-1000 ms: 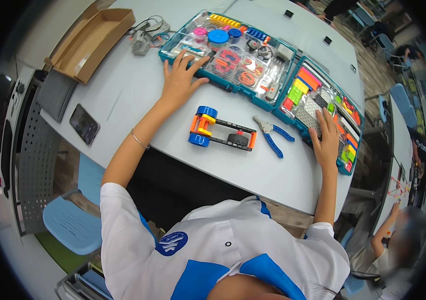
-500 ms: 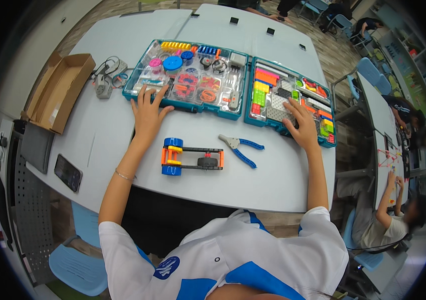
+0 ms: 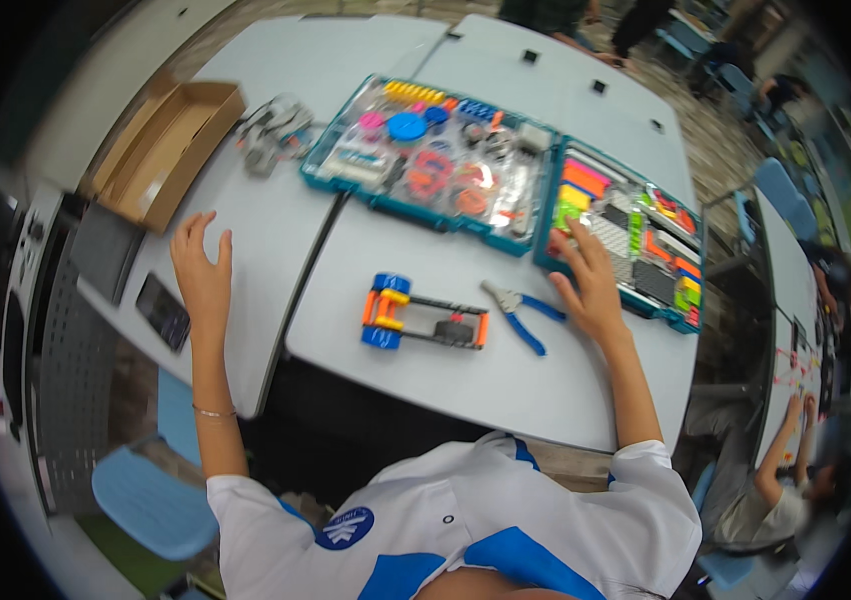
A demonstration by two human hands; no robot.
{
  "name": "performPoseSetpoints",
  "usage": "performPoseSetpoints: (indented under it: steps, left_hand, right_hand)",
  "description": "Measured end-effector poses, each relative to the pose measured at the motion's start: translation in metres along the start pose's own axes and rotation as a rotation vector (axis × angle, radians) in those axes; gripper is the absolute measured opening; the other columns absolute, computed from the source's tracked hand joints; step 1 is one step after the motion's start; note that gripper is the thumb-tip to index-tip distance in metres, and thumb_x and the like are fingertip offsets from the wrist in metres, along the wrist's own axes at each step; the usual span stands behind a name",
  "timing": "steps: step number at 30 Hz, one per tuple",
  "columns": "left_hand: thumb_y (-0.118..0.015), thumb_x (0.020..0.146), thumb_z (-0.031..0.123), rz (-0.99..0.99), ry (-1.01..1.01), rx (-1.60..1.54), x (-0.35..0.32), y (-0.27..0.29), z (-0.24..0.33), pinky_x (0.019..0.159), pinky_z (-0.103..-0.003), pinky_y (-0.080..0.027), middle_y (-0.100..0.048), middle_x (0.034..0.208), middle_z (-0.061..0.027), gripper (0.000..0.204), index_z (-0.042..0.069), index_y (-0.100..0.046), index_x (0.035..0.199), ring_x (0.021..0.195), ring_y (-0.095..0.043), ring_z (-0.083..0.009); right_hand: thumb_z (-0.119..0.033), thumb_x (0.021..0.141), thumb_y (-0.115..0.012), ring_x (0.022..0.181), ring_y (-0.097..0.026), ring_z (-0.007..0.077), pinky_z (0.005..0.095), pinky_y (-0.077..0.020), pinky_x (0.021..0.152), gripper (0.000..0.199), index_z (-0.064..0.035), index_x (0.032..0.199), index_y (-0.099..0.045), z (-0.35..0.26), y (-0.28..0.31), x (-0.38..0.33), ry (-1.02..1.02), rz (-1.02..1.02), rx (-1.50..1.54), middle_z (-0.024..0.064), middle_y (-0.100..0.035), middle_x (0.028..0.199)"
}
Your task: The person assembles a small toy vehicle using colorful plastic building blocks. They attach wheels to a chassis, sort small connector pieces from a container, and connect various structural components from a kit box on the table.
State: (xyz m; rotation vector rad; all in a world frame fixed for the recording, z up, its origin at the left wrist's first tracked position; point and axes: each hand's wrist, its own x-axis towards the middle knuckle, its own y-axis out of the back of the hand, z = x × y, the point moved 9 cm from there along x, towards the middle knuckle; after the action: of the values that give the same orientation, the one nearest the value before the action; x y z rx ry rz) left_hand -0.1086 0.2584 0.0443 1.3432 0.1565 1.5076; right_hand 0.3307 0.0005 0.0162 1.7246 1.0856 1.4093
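Note:
My left hand (image 3: pixel 203 278) holds nothing, its fingers apart, over the table between the cardboard box and a dark phone (image 3: pixel 164 311). At the left near corner of the right-hand parts case (image 3: pixel 628 240), my right hand (image 3: pixel 591 285) has its fingers stretched out over the case's edge, gripping nothing. Between the hands lies a small built vehicle (image 3: pixel 424 317) with blue wheels, orange and yellow parts and black beams. Beside it are pliers (image 3: pixel 524 314) with blue handles, spread apart.
A teal-edged case (image 3: pixel 421 220) of sorted building parts sits behind the vehicle. Left of it are a tangle of grey cabled modules (image 3: pixel 271 135) and an open cardboard box (image 3: pixel 161 165). A blue chair (image 3: pixel 154 500) stands at lower left. Another person works at the right-hand table.
My left hand has left the larger case and moved left, near the phone. My right hand stays by the right case, slightly lower on it. The view has shifted, so the table appears turned.

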Motion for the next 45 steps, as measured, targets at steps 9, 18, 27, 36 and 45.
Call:
performPoseSetpoints:
  steps: [9, 18, 27, 36, 45]
  left_hand:
    - [-0.074, 0.086, 0.027, -0.169, 0.325, 0.168, -0.053, 0.038, -0.067, 0.08, -0.036, -0.048, -0.065, 0.096, -0.008, 0.029, 0.005, -0.069, 0.105, 0.092, -0.058, -0.0239]
    - [-0.055, 0.097, 0.014, -0.342, 0.11, 0.285, -0.056, -0.026, -0.066, 0.083, -0.046, -0.047, -0.059, 0.097, -0.017, 0.015, -0.001, -0.056, 0.095, 0.095, -0.058, -0.036]
    - [-0.055, 0.099, 0.014, -0.297, -0.251, -0.158, 0.038, -0.047, 0.09, 0.08, -0.043, -0.046, -0.058, 0.092, -0.0164, 0.013, 0.001, -0.052, 0.096, 0.089, -0.057, -0.0348]
    - [-0.058, 0.096, 0.009, -0.673, -0.427, -0.255, 0.095, -0.163, 0.114, 0.077, -0.036, -0.047, -0.062, 0.092, -0.0126, 0.011, -0.001, -0.056, 0.093, 0.088, -0.059, -0.0245]
    - [-0.059, 0.092, 0.001, -0.657, -0.625, -0.259, 0.093, -0.171, 0.127, 0.088, -0.034, -0.046, -0.059, 0.099, -0.0098, 0.01, 0.002, -0.064, 0.101, 0.096, -0.057, -0.0253]
  right_hand:
    - [-0.027, 0.095, -0.058, 0.135, -0.047, 0.03, 0.0444, -0.0321, 0.113, 0.047, -0.0143, 0.14, -0.054, -0.007, -0.018, 0.017, 0.056, 0.078, -0.159, 0.0089, -0.049, 0.148]
    - [-0.029, 0.096, -0.057, 0.138, -0.044, 0.0259, 0.0439, -0.0303, 0.114, 0.046, -0.016, 0.14, -0.055, -0.01, -0.02, 0.023, 0.056, 0.078, -0.156, 0.0077, -0.051, 0.146]
    - [-0.028, 0.095, -0.06, 0.134, -0.049, 0.0255, 0.0431, -0.0335, 0.112, 0.043, -0.0158, 0.136, -0.059, -0.007, -0.016, 0.021, 0.045, 0.127, -0.14, 0.0075, -0.055, 0.142]
    - [-0.029, 0.094, -0.06, 0.133, -0.05, 0.0254, 0.0432, -0.0359, 0.11, 0.041, -0.0188, 0.134, -0.06, -0.004, -0.016, 0.02, 0.034, 0.144, -0.094, 0.0069, -0.056, 0.141]
    - [-0.028, 0.095, -0.06, 0.131, -0.052, 0.0257, 0.0434, -0.0363, 0.109, 0.039, -0.0184, 0.132, -0.062, -0.002, -0.014, 0.02, 0.02, 0.169, -0.095, 0.007, -0.057, 0.139]
